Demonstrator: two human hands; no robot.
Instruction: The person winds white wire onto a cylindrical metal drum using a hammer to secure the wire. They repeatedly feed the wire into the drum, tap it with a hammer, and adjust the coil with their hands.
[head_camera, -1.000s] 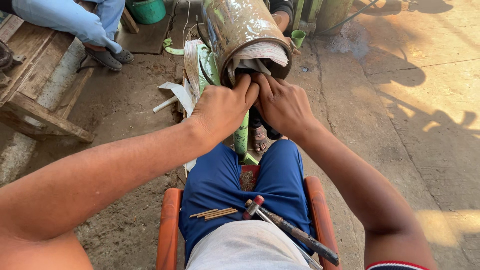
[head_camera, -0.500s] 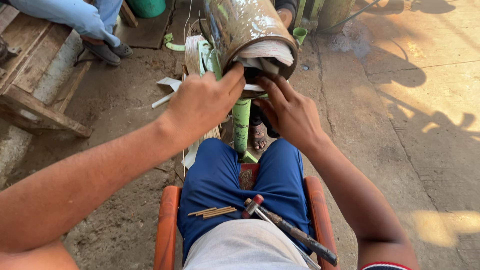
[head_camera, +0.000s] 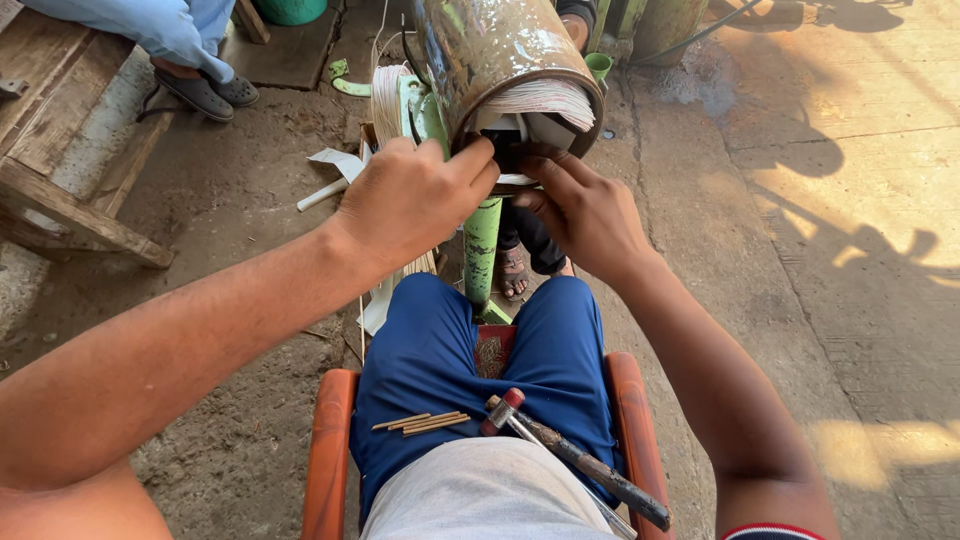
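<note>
**Working both hands at the open end of the metal drum**

Looking down from my head camera, I have both hands up at the mouth of a worn metal drum (head_camera: 495, 55), which lies on its side atop a green post (head_camera: 481, 250) just past my knees. My left hand (head_camera: 410, 195) is curled, fingers bent forward, with the fingertips pressed against the pale layered sheets (head_camera: 545, 100) packed inside the drum's rim. Whether it grips anything I cannot tell, since the fingertips are hidden from me. My right hand (head_camera: 590, 210) sits just beside it, fingers half closed and pinching at a dark part in the drum's opening; the two hands nearly touch.

On my lap, over blue trousers (head_camera: 420, 360), lie a few thin wooden sticks (head_camera: 420, 422) and a hammer (head_camera: 575, 460) with a red-tipped head, slanting toward my right hip. I sit on an orange chair (head_camera: 328, 450). Another person's sandalled feet (head_camera: 205, 92) rest by a wooden bench (head_camera: 60, 190) to the far left.
</note>
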